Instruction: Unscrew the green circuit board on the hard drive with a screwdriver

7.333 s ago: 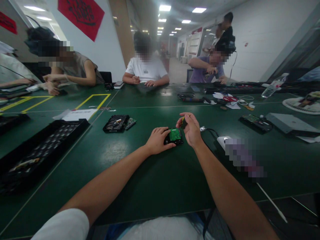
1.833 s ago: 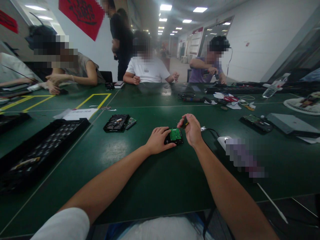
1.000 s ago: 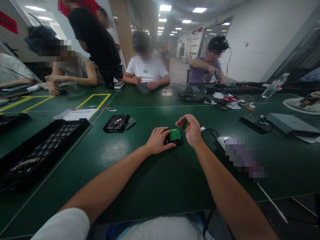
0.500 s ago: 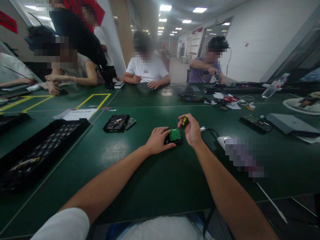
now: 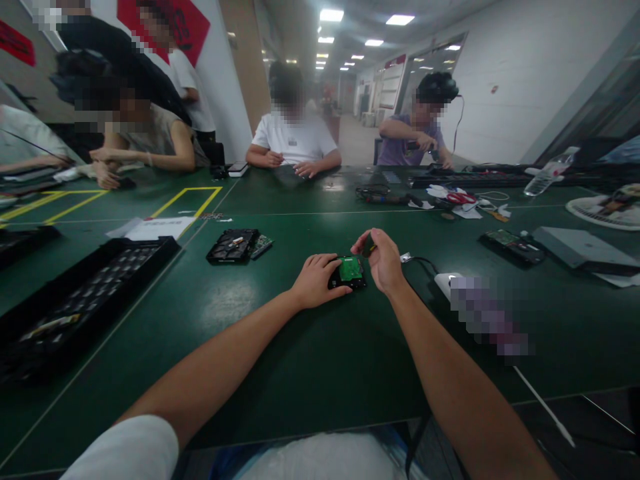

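A small black hard drive with a green circuit board (image 5: 349, 271) lies on the green table (image 5: 320, 347) in front of me. My left hand (image 5: 314, 280) rests on its left side, fingers curled over the edge, holding it down. My right hand (image 5: 383, 260) hovers at the drive's right upper corner, fingers pinched around the dark handle of a small screwdriver (image 5: 369, 245) that points down at the board. The tool's tip is hidden behind my fingers.
Another opened drive (image 5: 233, 246) lies to the left, beside a long black tray (image 5: 75, 300). A white device with a cable (image 5: 447, 281) sits right of my hand. A grey box (image 5: 580, 247), a board (image 5: 507, 240) and a bottle (image 5: 549, 171) stand at the right. Several people sit across the table.
My right fingers have turned on the screwdriver handle; its yellow mark no longer shows. People walking behind the table at the left moved further left. My left hand stayed put.
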Motion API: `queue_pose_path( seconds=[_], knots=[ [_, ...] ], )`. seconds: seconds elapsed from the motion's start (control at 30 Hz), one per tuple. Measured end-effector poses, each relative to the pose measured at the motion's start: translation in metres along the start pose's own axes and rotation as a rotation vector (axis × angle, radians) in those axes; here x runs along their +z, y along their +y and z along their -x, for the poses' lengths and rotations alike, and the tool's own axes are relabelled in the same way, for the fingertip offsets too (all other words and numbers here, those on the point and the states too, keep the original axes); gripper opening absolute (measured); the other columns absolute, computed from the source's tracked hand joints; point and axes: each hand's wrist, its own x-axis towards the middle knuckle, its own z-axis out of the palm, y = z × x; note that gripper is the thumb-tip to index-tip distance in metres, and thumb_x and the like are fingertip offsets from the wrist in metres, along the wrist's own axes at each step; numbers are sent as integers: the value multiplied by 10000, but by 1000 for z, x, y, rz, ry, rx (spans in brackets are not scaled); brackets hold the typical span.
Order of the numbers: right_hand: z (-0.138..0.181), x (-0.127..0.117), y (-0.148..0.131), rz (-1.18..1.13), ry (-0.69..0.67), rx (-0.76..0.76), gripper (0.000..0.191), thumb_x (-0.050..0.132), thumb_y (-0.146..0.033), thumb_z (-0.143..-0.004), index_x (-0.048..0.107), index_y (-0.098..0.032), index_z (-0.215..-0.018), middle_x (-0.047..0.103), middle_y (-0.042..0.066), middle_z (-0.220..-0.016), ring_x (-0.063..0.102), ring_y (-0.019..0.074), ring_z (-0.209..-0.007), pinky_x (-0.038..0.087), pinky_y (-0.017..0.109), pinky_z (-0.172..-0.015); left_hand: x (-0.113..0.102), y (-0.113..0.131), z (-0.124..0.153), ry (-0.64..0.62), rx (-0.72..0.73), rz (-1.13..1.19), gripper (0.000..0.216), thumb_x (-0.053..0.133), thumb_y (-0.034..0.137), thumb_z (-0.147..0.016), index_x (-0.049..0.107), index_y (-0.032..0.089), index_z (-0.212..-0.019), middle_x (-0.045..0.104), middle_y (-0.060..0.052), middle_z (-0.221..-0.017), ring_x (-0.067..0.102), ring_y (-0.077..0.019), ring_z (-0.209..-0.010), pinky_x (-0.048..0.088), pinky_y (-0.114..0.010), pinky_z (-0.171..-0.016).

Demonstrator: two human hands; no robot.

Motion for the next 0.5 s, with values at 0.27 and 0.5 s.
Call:
queue_pose_path(
  seconds=[0.27, 0.5],
  knots=[
    [1, 2, -6, -60, 13, 37, 486, 572, -686, -984, 724, -244, -852, 539, -17, -628, 591, 171, -644, 496, 339, -696, 0, 0, 0, 4, 10, -6, 828, 699, 759, -905, 606, 193, -1502, 575, -180, -1546, 518, -397, -1440, 379, -594, -1226],
    [-2, -3, 1, 6, 23, 14, 468, 575, -653, -997, 782, -240, -921, 624, 8, -733, 598, 165, -700, 505, 328, -723, 1, 0, 0, 7, 12, -7, 827, 699, 760, -904, 609, 193, -1498, 582, -176, -1542, 525, -391, -1435, 384, -585, -1225]
  ],
)
